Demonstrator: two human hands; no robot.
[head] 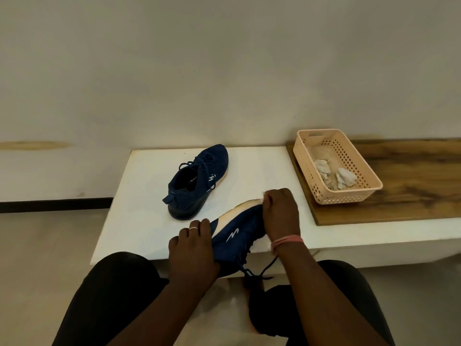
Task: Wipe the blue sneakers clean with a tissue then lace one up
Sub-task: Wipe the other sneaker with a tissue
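Black-clad knees (107, 295) nearest the lens, and just past them the left hand (192, 255) grips the heel of a blue sneaker (237, 236), tipped on its side at the white table's (139, 221) near edge, laces dangling. At one o'clock the right hand (280, 211) curls over the toe, pinching a sliver of tissue (262, 199), mostly hidden. Second sneaker (197, 181) upright at twelve. At two o'clock, a peach basket (349, 196) with crumpled wads on a wooden board (411, 186); plain wall behind.
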